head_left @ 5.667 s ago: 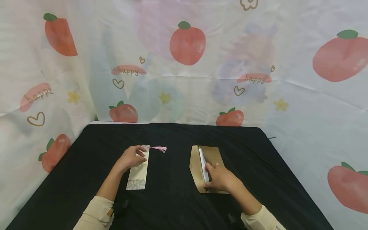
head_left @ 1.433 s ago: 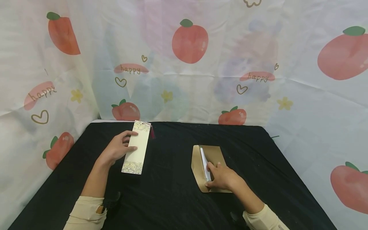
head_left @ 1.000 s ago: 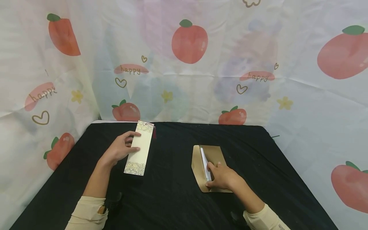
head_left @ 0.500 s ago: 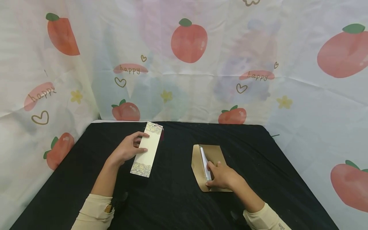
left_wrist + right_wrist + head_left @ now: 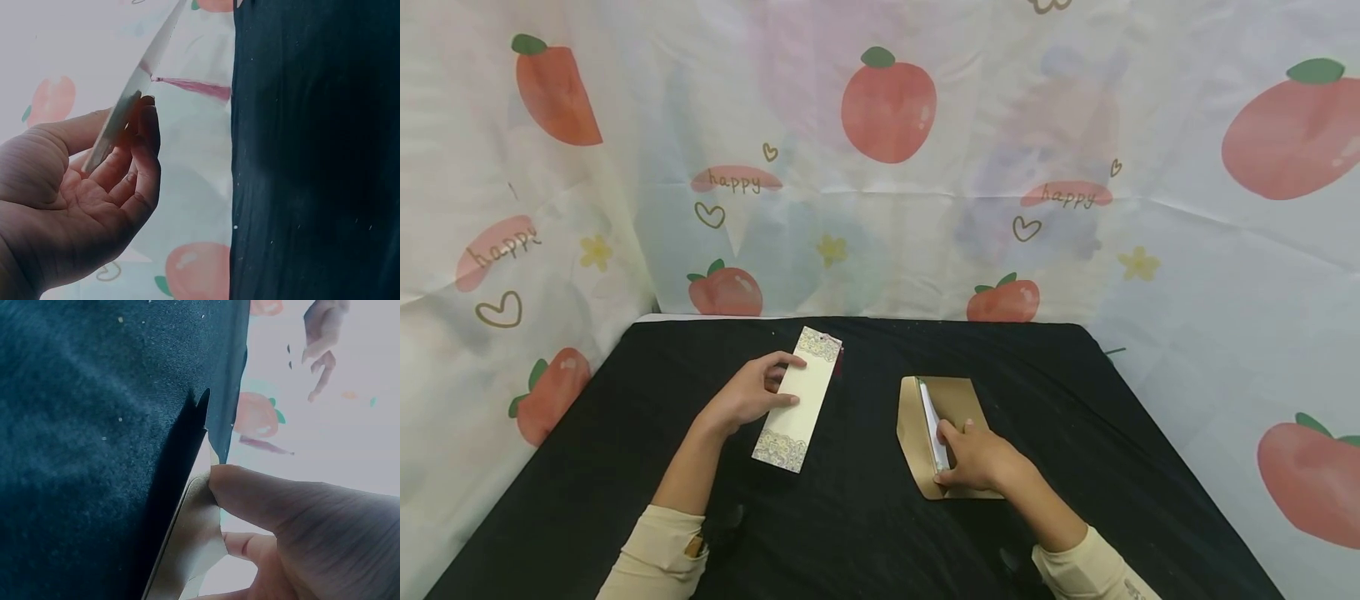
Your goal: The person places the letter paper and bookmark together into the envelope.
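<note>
My left hand [image 5: 747,398] pinches a cream bookmark [image 5: 811,393] by its left edge, thumb and fingertips on it. The bookmark has lacy printed bands at both ends and tilts up to the right. From its upper end hangs a pinkish-red tassel [image 5: 195,89], clear in the left wrist view. My right hand [image 5: 987,460] holds a gold-brown envelope [image 5: 955,397] on the table, thumb and fingers at its mouth. The flap [image 5: 912,442] is folded out to the left, and white paper [image 5: 930,421] shows in the opening. In the right wrist view, my thumb [image 5: 250,497] presses the envelope's edge.
A black cloth [image 5: 850,533] covers the table under both hands. Behind and at the sides hangs a pale curtain [image 5: 925,250] printed with red fruit and "happy" lettering, meeting the table's far edge.
My left hand has lifted the bookmark off the table, then carried it rightward and slightly nearer, toward the envelope. My right hand has stayed at the envelope's mouth.
</note>
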Motion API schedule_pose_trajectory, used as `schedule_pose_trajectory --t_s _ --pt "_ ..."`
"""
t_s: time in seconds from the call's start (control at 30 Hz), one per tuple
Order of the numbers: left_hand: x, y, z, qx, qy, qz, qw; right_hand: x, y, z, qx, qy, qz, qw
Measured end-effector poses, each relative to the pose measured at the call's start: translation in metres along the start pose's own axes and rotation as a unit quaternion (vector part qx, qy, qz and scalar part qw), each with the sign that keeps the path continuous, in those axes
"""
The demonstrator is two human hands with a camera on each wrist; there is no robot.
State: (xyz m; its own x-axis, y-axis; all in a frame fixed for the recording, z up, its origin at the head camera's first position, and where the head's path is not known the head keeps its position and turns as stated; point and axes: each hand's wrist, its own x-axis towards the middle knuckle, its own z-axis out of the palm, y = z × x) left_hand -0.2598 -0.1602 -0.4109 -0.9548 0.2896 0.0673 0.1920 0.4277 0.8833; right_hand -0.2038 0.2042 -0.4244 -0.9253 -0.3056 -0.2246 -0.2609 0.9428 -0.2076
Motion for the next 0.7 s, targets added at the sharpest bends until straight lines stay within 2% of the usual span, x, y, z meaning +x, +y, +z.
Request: schedule_pose_trajectory --t_s 0.17,0.4,0.7 --pt "0.004 0.000 0.010 -0.001 -0.012 0.000 0.9999 0.000 0.000 0.000 0.002 -0.001 0.003 1.0000" --pt "0.009 0.003 0.024 -0.009 -0.042 0.019 0.9989 0.000 0.000 0.001 0.000 0.002 0.000 1.0000" --pt "0.014 0.007 0.040 0.000 -0.053 0.021 0.9984 -0.002 -0.001 -0.002 -0.001 0.000 -0.007 1.0000"
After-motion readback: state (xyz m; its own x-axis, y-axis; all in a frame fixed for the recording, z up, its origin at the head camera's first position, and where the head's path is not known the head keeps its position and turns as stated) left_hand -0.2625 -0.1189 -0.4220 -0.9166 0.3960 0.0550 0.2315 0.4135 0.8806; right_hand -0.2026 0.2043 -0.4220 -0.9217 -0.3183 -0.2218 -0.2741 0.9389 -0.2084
